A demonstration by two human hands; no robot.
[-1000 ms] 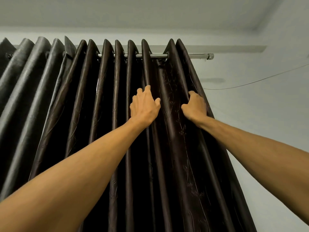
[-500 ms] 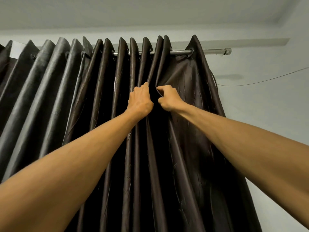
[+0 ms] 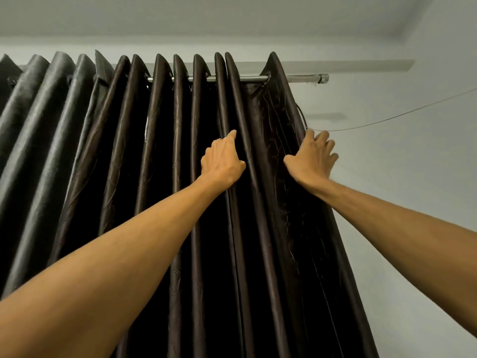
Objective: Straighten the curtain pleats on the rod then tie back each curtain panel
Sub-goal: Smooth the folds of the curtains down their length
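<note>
A dark brown eyelet curtain panel (image 3: 271, 228) hangs in pleats from a metal rod (image 3: 299, 78). A grey curtain panel (image 3: 44, 130) hangs on the left of it. My left hand (image 3: 222, 162) reaches up into the brown panel and grips one pleat fold, thumb on the right side and index finger pointing up. My right hand (image 3: 311, 157) lies against the panel's right outer edge with its fingers spread and fairly straight, the thumb on the front of the fabric. A wide flat stretch of cloth lies between my hands.
A thin wire (image 3: 387, 120) runs from the curtain's right edge across the pale wall (image 3: 413, 189) to the upper right. The rod's end cap (image 3: 322, 78) sticks out past the curtain. The ceiling is close above.
My right hand has left the fold beside my left hand and moved right to the panel's outer edge, its fingers now spread. The rightmost pleat has drawn out wider. My left hand stays on its pleat.
</note>
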